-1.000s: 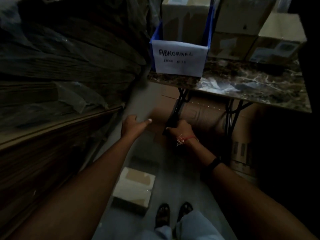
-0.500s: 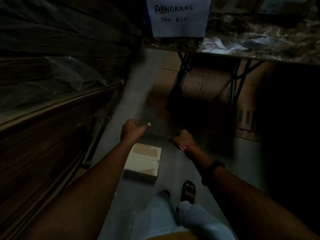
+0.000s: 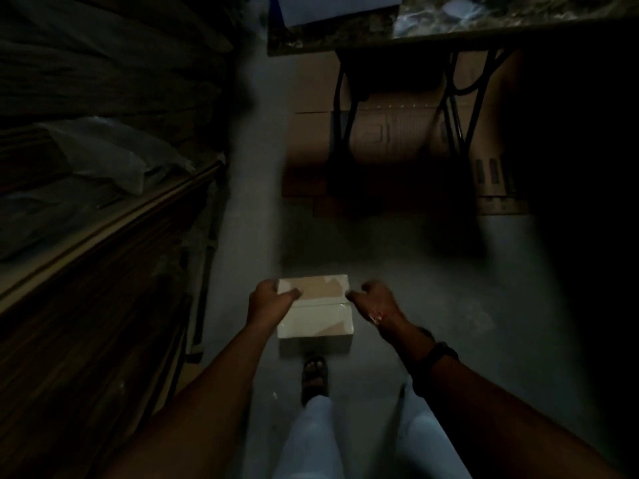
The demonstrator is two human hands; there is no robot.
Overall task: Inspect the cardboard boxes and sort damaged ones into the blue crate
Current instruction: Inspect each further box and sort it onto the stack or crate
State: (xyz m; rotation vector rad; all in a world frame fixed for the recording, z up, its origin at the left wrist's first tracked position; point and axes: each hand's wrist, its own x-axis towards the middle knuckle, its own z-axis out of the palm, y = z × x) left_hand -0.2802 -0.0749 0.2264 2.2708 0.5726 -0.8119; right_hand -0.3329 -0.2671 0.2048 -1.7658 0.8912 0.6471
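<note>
very dim | deep shadow right | motion blur | wide-angle edge bending

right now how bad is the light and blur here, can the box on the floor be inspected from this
Head view: very dim, the right side nearly black; the cardboard box is the brightest thing, its pale top slightly washed out. Head view: left hand and right hand at its sides are soft with blur, so fine damage cannot be judged.
</note>
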